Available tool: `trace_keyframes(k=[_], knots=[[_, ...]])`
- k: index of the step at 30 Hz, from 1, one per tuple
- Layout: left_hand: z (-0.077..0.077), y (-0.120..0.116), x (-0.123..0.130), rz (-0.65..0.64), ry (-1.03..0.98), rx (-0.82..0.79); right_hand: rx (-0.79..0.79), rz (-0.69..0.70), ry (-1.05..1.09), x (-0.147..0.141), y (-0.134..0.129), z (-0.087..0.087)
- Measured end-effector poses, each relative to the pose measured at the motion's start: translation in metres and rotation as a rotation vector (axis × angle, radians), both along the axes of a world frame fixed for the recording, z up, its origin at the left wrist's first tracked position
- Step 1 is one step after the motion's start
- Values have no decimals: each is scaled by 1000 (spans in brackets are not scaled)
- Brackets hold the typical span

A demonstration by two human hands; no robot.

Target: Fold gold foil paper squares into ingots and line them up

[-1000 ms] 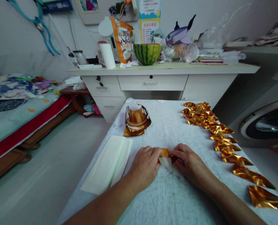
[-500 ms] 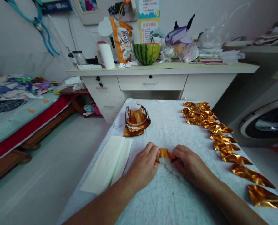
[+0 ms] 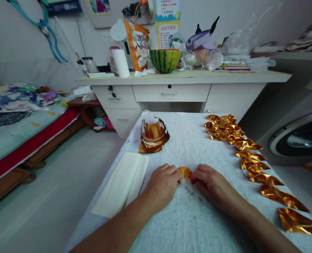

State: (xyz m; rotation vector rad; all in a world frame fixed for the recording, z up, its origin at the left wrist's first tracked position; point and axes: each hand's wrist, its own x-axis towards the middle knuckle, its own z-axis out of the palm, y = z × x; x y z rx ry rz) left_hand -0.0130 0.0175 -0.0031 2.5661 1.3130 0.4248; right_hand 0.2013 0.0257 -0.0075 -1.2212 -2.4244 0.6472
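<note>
A small sheet of gold foil paper (image 3: 185, 172) lies low over the cloth-covered table, its pale underside partly showing at the near edge. My left hand (image 3: 164, 184) pinches its left end, fingers closed. At the right end my right hand (image 3: 208, 182) grips it the same way; the fingertips of both hands are partly hidden. Beyond my left hand stands a curled stack of gold foil sheets (image 3: 153, 135). Pale folded paper (image 3: 121, 184) rests left of my left forearm. Several folded gold foil pieces (image 3: 253, 164) form a line along the table's right side.
The tabletop's quilted cloth (image 3: 187, 140) reaches a white desk (image 3: 171, 80), which bears a watermelon half (image 3: 165, 61), an orange pouch (image 3: 138, 45) and plastic bags. A washing machine (image 3: 300, 137) stands on the right, a bed (image 3: 40, 133) on the left.
My left hand's fingers have shifted slightly right and flattened over the foil paper. Less of the sheet's pale underside shows between my hands. My right hand has hardly moved.
</note>
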Motion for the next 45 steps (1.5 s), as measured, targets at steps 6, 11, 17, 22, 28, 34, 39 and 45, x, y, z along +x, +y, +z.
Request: trace_keyframes(k=[6, 11, 17, 22, 28, 34, 39, 45], knots=[[-3, 1, 0, -35, 3, -11, 36, 15, 1, -1, -1, -2], [-4, 0, 1, -30, 30, 14, 35, 18, -18, -3, -3, 1], [-8, 2, 0, -64, 32, 25, 52, 14, -50, -4, -3, 1], [-3, 4, -3, -68, -13, -34, -11, 3, 16, -3, -3, 3], [0, 6, -2, 95, -209, -176, -53, -89, 8, -7, -4, 7], [-6, 6, 1, 188, -194, -173, -3, -157, -63, -10, -3, 0], [-10, 6, 2, 225, -109, -131, 15, -193, -119, -9, -1, -6], [-12, 8, 2, 239, -12, -82, 25, -236, -167, -11, 0, -6]])
